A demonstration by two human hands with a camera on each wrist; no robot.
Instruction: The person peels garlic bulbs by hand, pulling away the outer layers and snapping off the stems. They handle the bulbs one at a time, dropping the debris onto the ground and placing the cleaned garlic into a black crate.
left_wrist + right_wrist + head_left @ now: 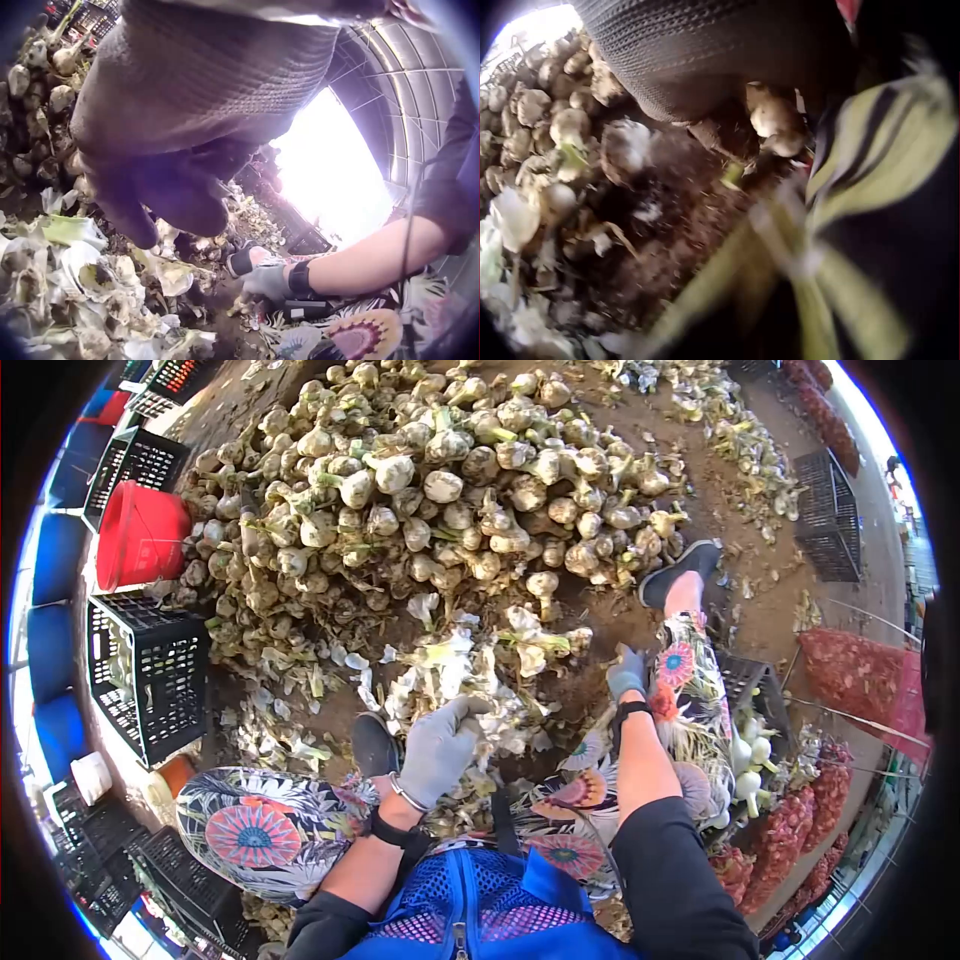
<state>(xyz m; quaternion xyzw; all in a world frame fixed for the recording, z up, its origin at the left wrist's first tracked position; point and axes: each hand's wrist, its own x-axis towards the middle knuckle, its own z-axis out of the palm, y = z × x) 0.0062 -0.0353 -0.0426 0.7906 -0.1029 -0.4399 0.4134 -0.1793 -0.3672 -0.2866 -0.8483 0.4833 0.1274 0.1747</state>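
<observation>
My gloved left hand (440, 750) hangs over a heap of peeled garlic skins (450, 670), its fingers loosely bent with nothing between them. In the left wrist view its fingers (135, 214) point down above these husks. My gloved right hand (627, 672) is low beside my right knee, over bare soil. Close up in the right wrist view, a garlic bulb (774, 121) with a pale patch sits in the grasp of this hand, partly hidden by the glove. A short green stem piece (733, 176) shows just below the fingers.
A large pile of garlic bulbs (440, 485) lies ahead. On the left stand a red bucket (145, 538) and a black crate (150, 680). To the right, a crate (745, 690) stands by white trimmed bulbs (748, 755) and red mesh sacks (850, 670).
</observation>
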